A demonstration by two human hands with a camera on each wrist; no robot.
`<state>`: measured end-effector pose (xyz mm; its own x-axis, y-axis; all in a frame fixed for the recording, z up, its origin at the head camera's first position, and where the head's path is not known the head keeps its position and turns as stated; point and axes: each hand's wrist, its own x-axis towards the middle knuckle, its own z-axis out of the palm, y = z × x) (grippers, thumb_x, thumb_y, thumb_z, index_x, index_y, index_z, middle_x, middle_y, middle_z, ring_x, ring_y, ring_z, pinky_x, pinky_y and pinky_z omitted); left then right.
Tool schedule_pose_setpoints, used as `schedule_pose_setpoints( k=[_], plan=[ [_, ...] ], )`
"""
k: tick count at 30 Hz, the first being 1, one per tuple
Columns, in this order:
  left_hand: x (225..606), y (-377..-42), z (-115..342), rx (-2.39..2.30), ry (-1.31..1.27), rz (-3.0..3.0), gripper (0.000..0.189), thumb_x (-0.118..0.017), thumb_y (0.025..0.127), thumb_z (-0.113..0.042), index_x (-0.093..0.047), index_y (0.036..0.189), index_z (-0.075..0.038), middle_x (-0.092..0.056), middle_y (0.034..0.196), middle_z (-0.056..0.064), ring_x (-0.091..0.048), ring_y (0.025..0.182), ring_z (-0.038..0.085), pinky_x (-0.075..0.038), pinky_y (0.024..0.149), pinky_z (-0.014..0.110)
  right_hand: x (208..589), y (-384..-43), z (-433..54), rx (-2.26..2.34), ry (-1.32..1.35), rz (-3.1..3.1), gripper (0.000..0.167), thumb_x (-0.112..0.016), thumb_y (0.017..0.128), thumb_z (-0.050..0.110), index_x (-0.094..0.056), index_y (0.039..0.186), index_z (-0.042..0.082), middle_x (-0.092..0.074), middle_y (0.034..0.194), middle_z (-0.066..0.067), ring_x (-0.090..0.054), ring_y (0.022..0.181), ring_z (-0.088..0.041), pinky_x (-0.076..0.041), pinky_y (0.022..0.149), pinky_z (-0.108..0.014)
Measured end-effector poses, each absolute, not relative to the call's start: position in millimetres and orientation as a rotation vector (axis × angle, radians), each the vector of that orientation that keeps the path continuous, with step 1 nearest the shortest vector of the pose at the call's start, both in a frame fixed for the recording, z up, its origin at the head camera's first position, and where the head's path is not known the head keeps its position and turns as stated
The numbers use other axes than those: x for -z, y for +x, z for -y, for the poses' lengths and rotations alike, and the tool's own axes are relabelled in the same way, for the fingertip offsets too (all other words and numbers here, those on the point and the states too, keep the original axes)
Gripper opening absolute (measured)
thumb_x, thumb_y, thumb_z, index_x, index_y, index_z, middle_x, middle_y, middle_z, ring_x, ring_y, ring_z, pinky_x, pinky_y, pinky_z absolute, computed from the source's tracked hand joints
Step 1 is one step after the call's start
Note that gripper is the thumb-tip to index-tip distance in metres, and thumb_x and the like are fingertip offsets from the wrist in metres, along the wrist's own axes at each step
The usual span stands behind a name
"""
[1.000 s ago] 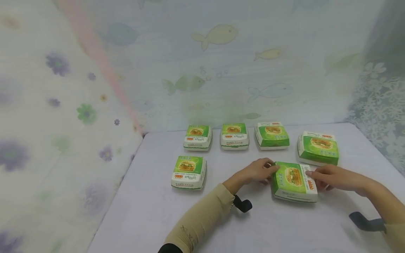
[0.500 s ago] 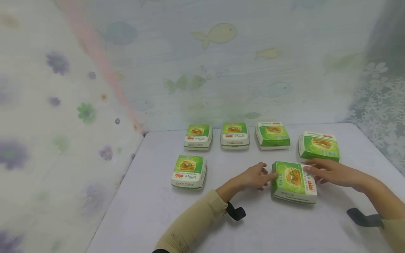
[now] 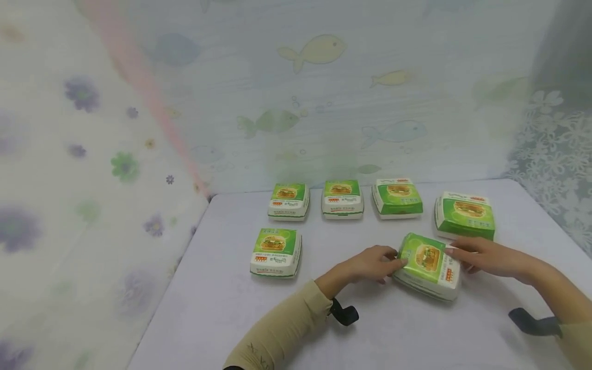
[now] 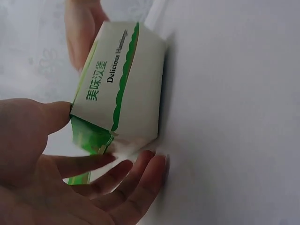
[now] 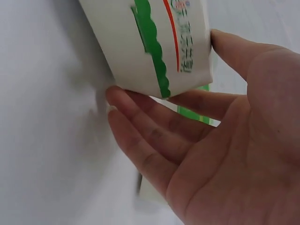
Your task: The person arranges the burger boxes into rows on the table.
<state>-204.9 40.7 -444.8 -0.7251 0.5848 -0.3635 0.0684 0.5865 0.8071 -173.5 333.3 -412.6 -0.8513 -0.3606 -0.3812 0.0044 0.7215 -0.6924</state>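
While the left hand [image 3: 372, 264] pinches the left side of the burger box [image 3: 425, 262], the right hand [image 3: 492, 257] pinches its far-right corner | box askew at right, just nearer than another box [image 3: 466, 213] | probably best turned gently, pressure even, sparing the card

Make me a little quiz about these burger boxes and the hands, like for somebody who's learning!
1. How many burger boxes show in the head view?
2. True or false: the left hand and the right hand both touch the same box.
3. In the head view, which is closest to that box: A) the back row's leftmost box, B) the back row's rightmost box?

Key: 1. Six. 2. True. 3. B.
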Motion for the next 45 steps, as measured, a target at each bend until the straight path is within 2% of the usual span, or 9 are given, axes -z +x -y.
schedule_pose_setpoints(
  k=[6,10,15,18,22,32,39,41,45],
  plan=[
    [443.6,-218.6,-34.7,-1.051,0.609,-2.236,0.046,-0.053,0.106,-0.045,-0.064,0.136,-0.013,-0.064,0.118,-0.004,-0.064,0.086,0.01,-0.055,0.067,0.027,408.8,-168.8,-332.9,0.988,-0.253,-2.366,0.054,-0.047,0.109,0.036,-0.055,0.133,-0.012,-0.066,0.107,-0.006,-0.061,0.096,-0.021,-0.058,0.08,-0.034],
    [445.7,-218.8,-35.0,-1.039,0.622,-2.269,0.048,-0.051,0.106,-0.049,-0.063,0.136,-0.014,-0.064,0.121,-0.004,-0.064,0.086,0.011,-0.054,0.072,0.028,406.9,-169.5,-333.4,0.958,-0.26,-2.394,0.058,-0.046,0.11,0.037,-0.049,0.139,-0.014,-0.065,0.117,-0.013,-0.062,0.099,-0.022,-0.058,0.082,-0.036],
    [448.1,-210.3,-36.5,-1.032,0.61,-2.308,0.055,-0.05,0.105,-0.054,-0.058,0.142,-0.014,-0.062,0.133,-0.003,-0.061,0.101,0.008,-0.051,0.087,0.028,405.9,-173.6,-333.5,0.946,-0.274,-2.424,0.063,-0.047,0.11,0.037,-0.043,0.143,-0.016,-0.057,0.135,-0.029,-0.064,0.107,-0.026,-0.059,0.084,-0.04],
    [448.2,-204.0,-39.1,-1.064,0.583,-2.287,0.055,-0.052,0.105,-0.052,-0.057,0.143,-0.013,-0.062,0.131,-0.002,-0.065,0.093,0.009,-0.053,0.081,0.027,406.9,-175.2,-333.1,0.96,-0.306,-2.425,0.061,-0.047,0.11,0.034,-0.044,0.142,-0.018,-0.056,0.135,-0.032,-0.064,0.109,-0.029,-0.059,0.084,-0.042],
    [447.3,-201.6,-42.5,-1.114,0.556,-2.248,0.05,-0.054,0.105,-0.046,-0.057,0.141,-0.012,-0.063,0.124,-0.001,-0.066,0.077,0.01,-0.054,0.067,0.026,407.0,-175.3,-332.0,0.967,-0.303,-2.425,0.059,-0.047,0.11,0.033,-0.047,0.139,-0.018,-0.06,0.131,-0.027,-0.064,0.109,-0.028,-0.059,0.084,-0.041],
    [451.2,-222.7,-40.8,-1.185,0.586,-2.262,0.042,-0.05,0.108,-0.038,-0.061,0.136,-0.01,-0.063,0.125,0.001,-0.064,0.084,0.007,-0.052,0.074,0.025,407.3,-166.9,-326.4,0.954,-0.207,-2.332,0.055,-0.049,0.108,0.04,-0.062,0.127,-0.01,-0.067,0.11,-0.005,-0.064,0.098,-0.02,-0.058,0.083,-0.036],
    [448.4,-216.1,-35.1,-1.119,0.553,-2.319,0.057,-0.048,0.106,-0.051,-0.048,0.149,-0.012,-0.057,0.138,0.003,-0.061,0.106,0.012,-0.052,0.086,0.029,408.9,-167.7,-332.1,1.011,-0.243,-2.356,0.05,-0.047,0.11,0.033,-0.059,0.128,-0.012,-0.068,0.116,-0.01,-0.065,0.102,-0.023,-0.06,0.082,-0.035],
    [447.0,-210.8,-33.8,-1.083,0.5,-2.339,0.062,-0.05,0.105,-0.052,-0.044,0.151,-0.011,-0.057,0.137,0.004,-0.06,0.109,0.013,-0.052,0.089,0.03,409.8,-169.2,-333.4,1.033,-0.246,-2.36,0.051,-0.046,0.111,0.033,-0.056,0.131,-0.013,-0.068,0.117,-0.012,-0.066,0.103,-0.024,-0.06,0.082,-0.035],
    [444.3,-200.5,-32.8,-1.026,0.44,-2.346,0.067,-0.055,0.103,-0.051,-0.043,0.149,-0.004,-0.059,0.128,0.006,-0.058,0.1,0.015,-0.052,0.085,0.031,412.5,-172.1,-333.2,1.066,-0.257,-2.364,0.054,-0.046,0.111,0.032,-0.05,0.136,-0.016,-0.067,0.121,-0.015,-0.066,0.106,-0.027,-0.06,0.082,-0.034]
  ],
)
